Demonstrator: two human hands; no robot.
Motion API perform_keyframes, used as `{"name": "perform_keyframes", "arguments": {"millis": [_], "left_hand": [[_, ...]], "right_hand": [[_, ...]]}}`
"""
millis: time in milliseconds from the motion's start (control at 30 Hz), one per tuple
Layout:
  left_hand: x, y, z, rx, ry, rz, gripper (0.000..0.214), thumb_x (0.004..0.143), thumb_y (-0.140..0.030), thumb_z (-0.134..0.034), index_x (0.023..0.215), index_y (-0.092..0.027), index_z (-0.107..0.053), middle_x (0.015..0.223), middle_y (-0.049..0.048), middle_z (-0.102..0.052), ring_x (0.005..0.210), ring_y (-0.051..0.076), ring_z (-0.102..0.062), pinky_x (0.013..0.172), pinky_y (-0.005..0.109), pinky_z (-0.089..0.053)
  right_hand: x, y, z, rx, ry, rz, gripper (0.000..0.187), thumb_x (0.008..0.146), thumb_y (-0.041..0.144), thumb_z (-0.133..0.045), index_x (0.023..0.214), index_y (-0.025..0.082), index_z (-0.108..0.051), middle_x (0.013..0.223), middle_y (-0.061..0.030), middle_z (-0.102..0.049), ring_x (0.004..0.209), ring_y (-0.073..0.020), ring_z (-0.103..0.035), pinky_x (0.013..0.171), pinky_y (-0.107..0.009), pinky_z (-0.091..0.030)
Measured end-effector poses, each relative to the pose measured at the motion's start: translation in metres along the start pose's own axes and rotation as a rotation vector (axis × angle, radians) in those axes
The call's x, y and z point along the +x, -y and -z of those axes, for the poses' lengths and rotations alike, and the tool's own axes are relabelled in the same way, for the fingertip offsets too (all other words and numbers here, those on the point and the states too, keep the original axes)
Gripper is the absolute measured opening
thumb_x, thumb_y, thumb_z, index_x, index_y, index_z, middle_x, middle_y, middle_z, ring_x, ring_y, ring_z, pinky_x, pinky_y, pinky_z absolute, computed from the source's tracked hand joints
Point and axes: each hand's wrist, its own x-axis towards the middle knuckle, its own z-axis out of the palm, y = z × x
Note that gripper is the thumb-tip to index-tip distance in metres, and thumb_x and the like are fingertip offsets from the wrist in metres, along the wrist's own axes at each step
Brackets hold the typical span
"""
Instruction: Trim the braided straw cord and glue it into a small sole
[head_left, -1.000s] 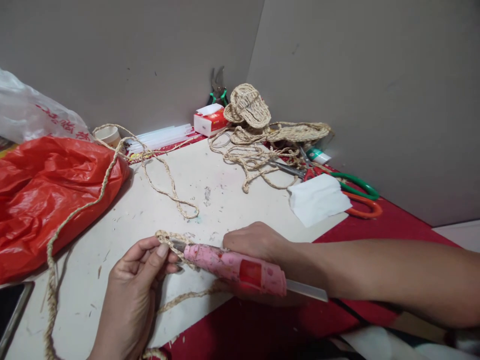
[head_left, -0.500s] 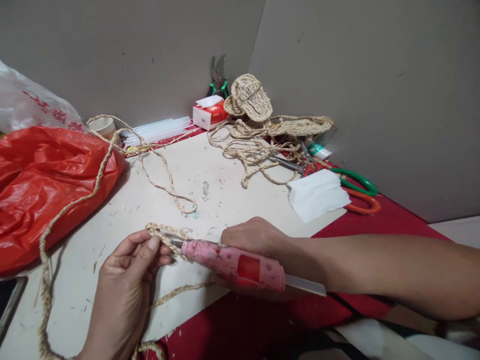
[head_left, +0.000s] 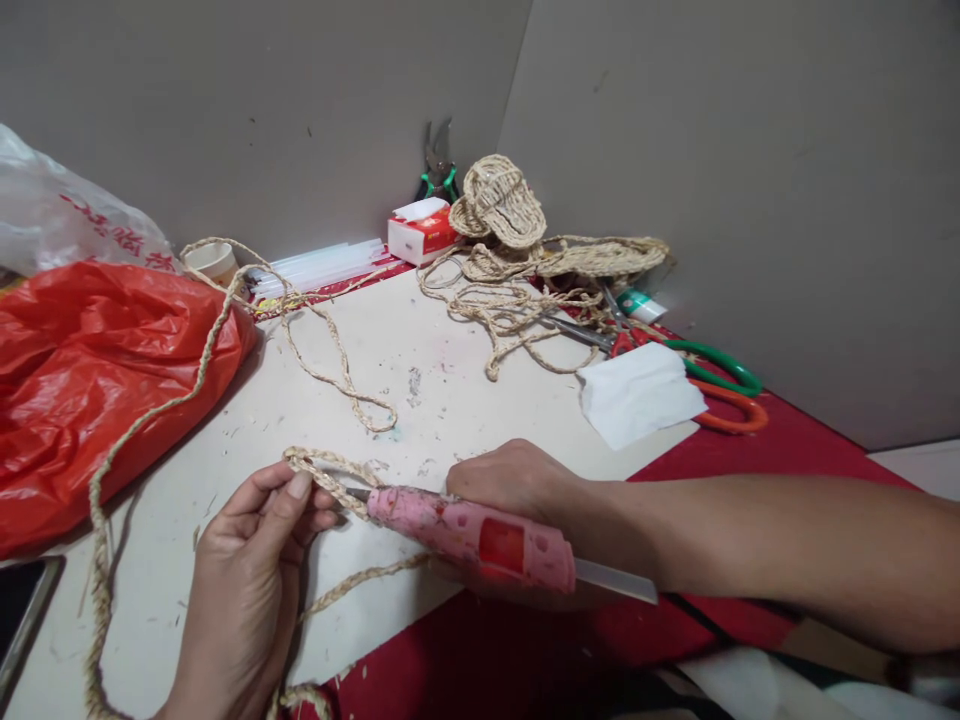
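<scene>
My left hand pinches a braided straw rope between thumb and fingers, where it bends into a narrow loop. My right hand is wrapped round a pink hot glue gun, its handle hidden from view. The gun's metal nozzle points left and reaches the rope loop just beside my left fingertips; whether it touches the strand I cannot tell. A translucent glue stick juts from the gun's rear end. More of the braid runs down below my left hand and over the red bag on the left.
An orange-red plastic bag and a phone lie left. At the back are a paper cup, glue sticks, a tissue pack, pruning shears and woven straw soles. Scissors and white tissue lie right.
The whole view has shifted slightly. Both hands keep their grips, and the glue gun's nozzle stays at the rope loop, with almost no movement between them.
</scene>
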Motion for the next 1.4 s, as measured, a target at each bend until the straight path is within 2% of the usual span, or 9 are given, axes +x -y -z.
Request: {"name": "perform_keyframes", "arguments": {"millis": [200, 367, 633, 767, 900, 1133, 1400], "left_hand": [[0.001, 0.003, 0.003, -0.029, -0.027, -0.029, 0.020, 0.064, -0.020, -0.082, 0.080, -0.016, -0.070, 0.069, 0.0009, -0.067, 0.060, 0.011, -0.063, 0.059, 0.019, -0.054], [0.003, 0.004, 0.005, -0.050, -0.029, -0.044, 0.020, 0.063, -0.020, -0.082, 0.078, -0.016, -0.070, 0.070, 0.0011, -0.067, 0.060, 0.010, -0.063, 0.059, 0.019, -0.055], [0.007, 0.001, 0.004, -0.068, -0.047, -0.064, 0.021, 0.061, -0.020, -0.084, 0.076, -0.015, -0.070, 0.068, 0.0004, -0.065, 0.060, 0.010, -0.062, 0.058, 0.018, -0.055], [0.007, 0.000, 0.003, -0.066, -0.052, -0.070, 0.022, 0.060, -0.020, -0.084, 0.076, -0.015, -0.070, 0.068, 0.0007, -0.065, 0.060, 0.010, -0.062, 0.057, 0.018, -0.055], [0.006, 0.000, 0.002, -0.075, -0.068, -0.060, 0.024, 0.058, -0.020, -0.085, 0.076, -0.015, -0.070, 0.069, 0.0006, -0.065, 0.060, 0.010, -0.062, 0.057, 0.018, -0.055], [0.007, -0.001, 0.004, -0.078, -0.086, -0.069, 0.023, 0.058, -0.020, -0.085, 0.075, -0.014, -0.070, 0.070, 0.0004, -0.065, 0.061, 0.010, -0.062, 0.058, 0.017, -0.055], [0.009, -0.005, 0.003, -0.109, -0.128, -0.068, 0.026, 0.053, -0.020, -0.087, 0.071, -0.013, -0.069, 0.067, 0.0006, -0.065, 0.060, 0.010, -0.062, 0.056, 0.017, -0.055]], "right_hand": [[-0.001, -0.002, -0.004, -0.042, 0.016, -0.022, 0.046, 0.083, 0.054, -0.054, 0.056, 0.017, -0.051, 0.046, 0.0027, -0.038, 0.047, -0.0086, -0.029, 0.049, -0.025, -0.021], [-0.001, -0.001, 0.001, -0.041, 0.055, -0.027, 0.046, 0.084, 0.054, -0.054, 0.057, 0.017, -0.051, 0.046, 0.0025, -0.038, 0.049, -0.0092, -0.036, 0.051, -0.024, -0.024], [-0.004, -0.016, -0.008, 0.008, 0.144, -0.032, 0.040, 0.080, 0.049, -0.061, 0.058, 0.016, -0.052, 0.048, 0.0011, -0.044, 0.051, -0.0097, -0.041, 0.050, -0.024, -0.024], [-0.006, -0.014, -0.009, 0.051, 0.130, -0.064, 0.046, 0.081, 0.053, -0.058, 0.055, 0.017, -0.050, 0.046, 0.0010, -0.042, 0.050, -0.0099, -0.041, 0.050, -0.024, -0.026], [-0.006, -0.007, -0.002, 0.074, 0.109, -0.066, 0.048, 0.083, 0.055, -0.055, 0.055, 0.017, -0.051, 0.047, 0.0014, -0.042, 0.050, -0.0095, -0.040, 0.051, -0.023, -0.027], [-0.001, -0.003, 0.008, 0.026, 0.127, 0.003, 0.039, 0.084, 0.048, -0.056, 0.060, 0.017, -0.053, 0.049, 0.0014, -0.045, 0.050, -0.0092, -0.038, 0.050, -0.025, -0.025], [-0.005, -0.007, 0.003, -0.064, 0.140, 0.050, 0.032, 0.083, 0.043, -0.059, 0.063, 0.017, -0.054, 0.051, 0.0007, -0.047, 0.051, -0.0101, -0.041, 0.049, -0.025, -0.022]]}}
